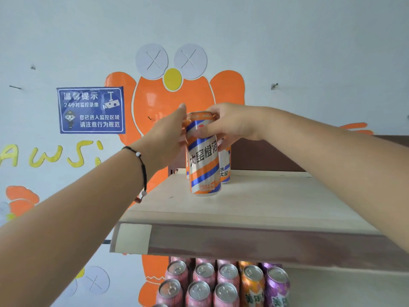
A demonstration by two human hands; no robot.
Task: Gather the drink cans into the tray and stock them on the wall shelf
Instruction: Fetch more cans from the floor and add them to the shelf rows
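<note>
Hands are both raised to the wall shelf (276, 202). An orange striped can (203, 158) is stood upright on the shelf board, gripped near its top by the left hand (168, 136) from 9 o'clock and the right hand (232, 125) from 3 o'clock, fingers curled round it. A second can (224, 167) is seen just behind, at 1 o'clock. Pink, orange and purple cans (223, 284) are packed below the shelf at 6 o'clock.

Blue wall sign (91, 110) reads "温馨提示"; striped can (203, 160) reads "大窑橙诺".
</note>
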